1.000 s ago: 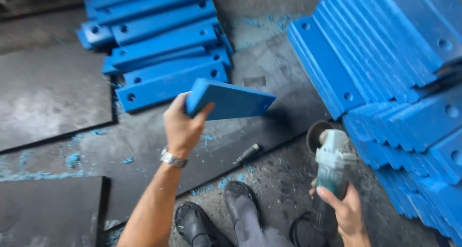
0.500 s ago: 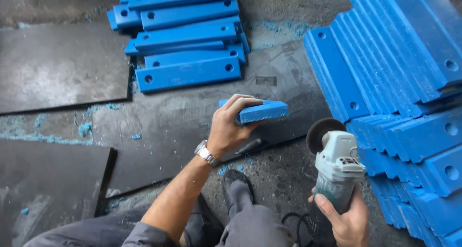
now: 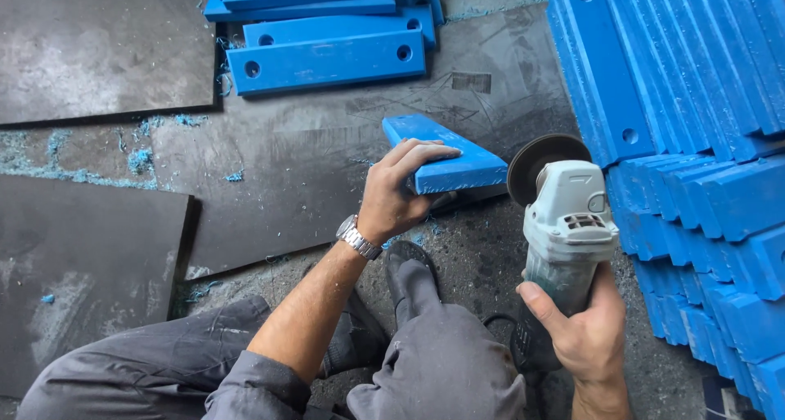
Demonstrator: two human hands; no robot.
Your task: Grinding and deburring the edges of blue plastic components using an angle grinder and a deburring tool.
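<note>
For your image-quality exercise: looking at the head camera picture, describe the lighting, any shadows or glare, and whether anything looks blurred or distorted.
Head view: light is soft and even, with no hard shadows. The dark floor sheets show a dull sheen, not glare. The left hand on the blue slab and the right hand on the angle grinder are sharp. The stacked blue slabs fan outward, suggesting wide-angle stretch.

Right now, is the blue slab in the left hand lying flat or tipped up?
Tipped up: the left hand holds the blue slab with its far end on the dark floor sheet and its near end raised.
</note>
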